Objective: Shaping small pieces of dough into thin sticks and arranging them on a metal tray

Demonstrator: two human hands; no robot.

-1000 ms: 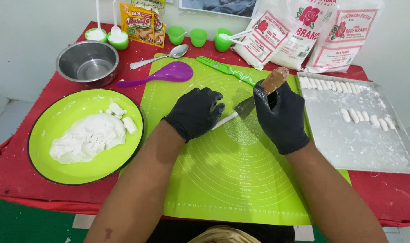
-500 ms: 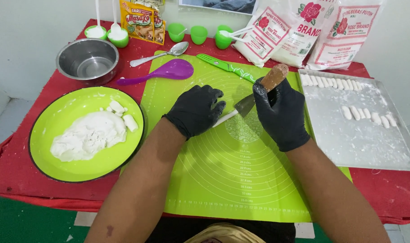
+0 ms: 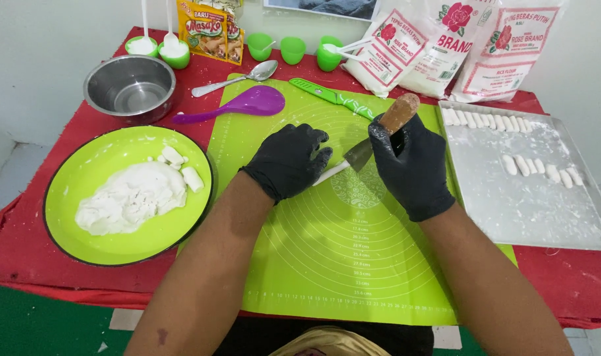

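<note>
We see a thin white strip of dough (image 3: 330, 173) lying on the green mat (image 3: 327, 264), between our two black-gloved hands. Our left hand (image 3: 288, 160) presses on the strip with fingers (image 3: 317, 158) curled loosely over it. Our right hand (image 3: 411, 165) grips the wooden handle of a knife (image 3: 379, 135), its blade touching the strip. The mat covers a table (image 3: 36, 264) with a red cloth, against a white wall (image 3: 36, 39).

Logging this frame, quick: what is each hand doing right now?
Left hand: palm down on thin white dough strip, fingers loosely curled.
Right hand: closed around wooden-handled knife.
</note>
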